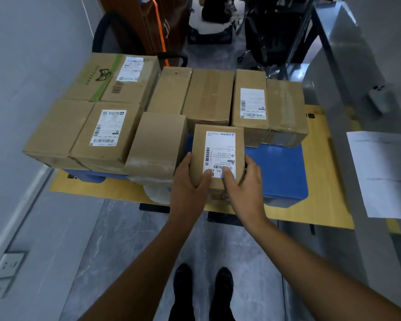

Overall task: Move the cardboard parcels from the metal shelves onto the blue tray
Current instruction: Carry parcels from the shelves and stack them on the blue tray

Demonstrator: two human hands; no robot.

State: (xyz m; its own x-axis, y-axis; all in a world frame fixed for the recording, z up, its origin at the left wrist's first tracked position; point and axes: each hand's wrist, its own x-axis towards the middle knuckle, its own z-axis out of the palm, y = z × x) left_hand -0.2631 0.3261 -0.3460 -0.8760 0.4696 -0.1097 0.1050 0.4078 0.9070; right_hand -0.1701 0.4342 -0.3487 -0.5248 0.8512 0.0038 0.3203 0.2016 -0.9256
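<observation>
Holding the small labelled parcel in a closed two-handed grip, left hand curled round its left side, right hand round its right, thumbs on the label; parcel at the blue tray's near edge, long axis pointing away; bare tray lies rightward, nearer the right hand.

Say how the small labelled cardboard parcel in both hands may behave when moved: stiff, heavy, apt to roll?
Probably stiff: the small labelled cardboard parcel shows straight edges between left hand and right hand. Likely light: fingers alone hold it. Flat sides should not roll.
</observation>
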